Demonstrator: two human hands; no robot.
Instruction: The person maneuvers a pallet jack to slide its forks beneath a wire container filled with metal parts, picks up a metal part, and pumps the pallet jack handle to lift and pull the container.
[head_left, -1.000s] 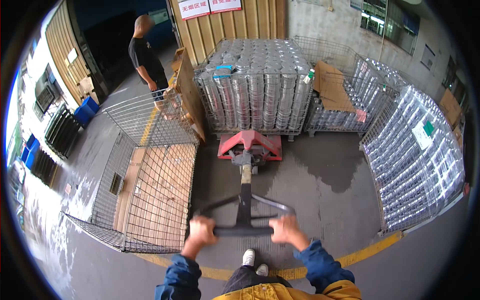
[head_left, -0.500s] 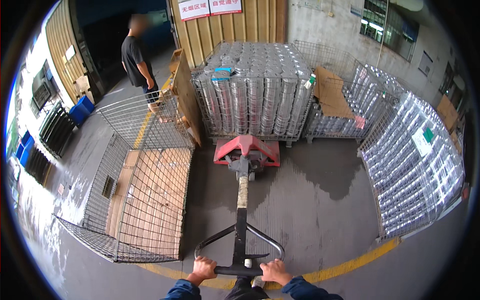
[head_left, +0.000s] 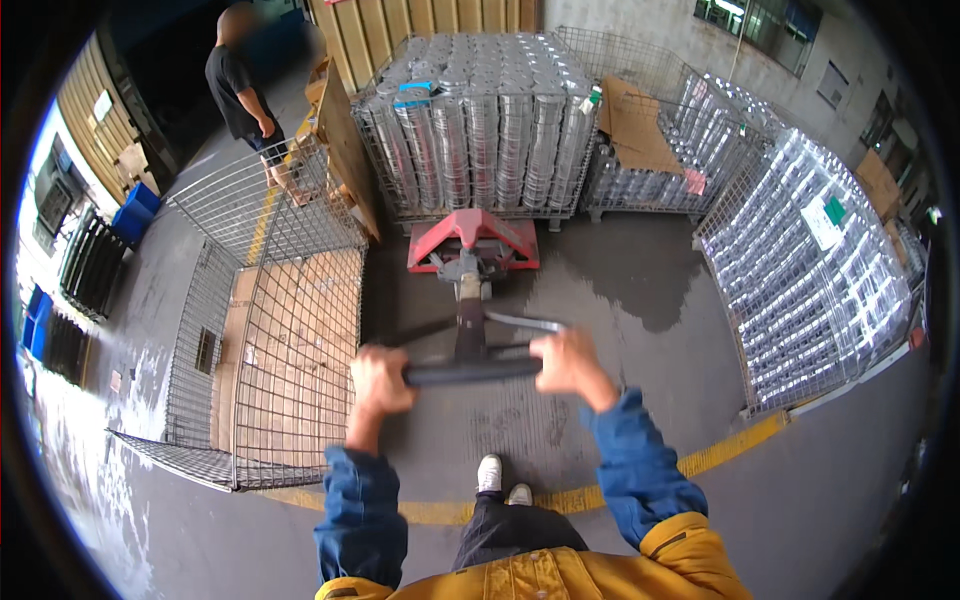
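Note:
Both my hands are wrapped round the black handle [head_left: 472, 372] of a red pallet jack [head_left: 430, 250]. My left hand [head_left: 382, 378] grips the bar's left end, and my right hand [head_left: 568, 360] grips the right end, slightly blurred. The handle stands raised in front of me, its shaft running down to the red base. That base sits against the front of a wire mesh cage [head_left: 480, 215], and its forks are hidden beneath. Tall stacks of round silver metal pieces [head_left: 500, 130] fill the cage, with a blue item [head_left: 414, 96] on top.
On the left stands a mesh cage [head_left: 300, 370] with cardboard on its bottom. More cages of shiny metal pieces [head_left: 810, 290] line the right. A wooden board [head_left: 345, 150] leans beside the loaded cage. A person [head_left: 243, 100] stands at back left. A yellow line [head_left: 730, 447] crosses the floor.
My hands and the pallet jack's handle have come up from low by the floor line to a raised position. My view has tilted down, showing my sleeves and shoes. The person has shifted slightly.

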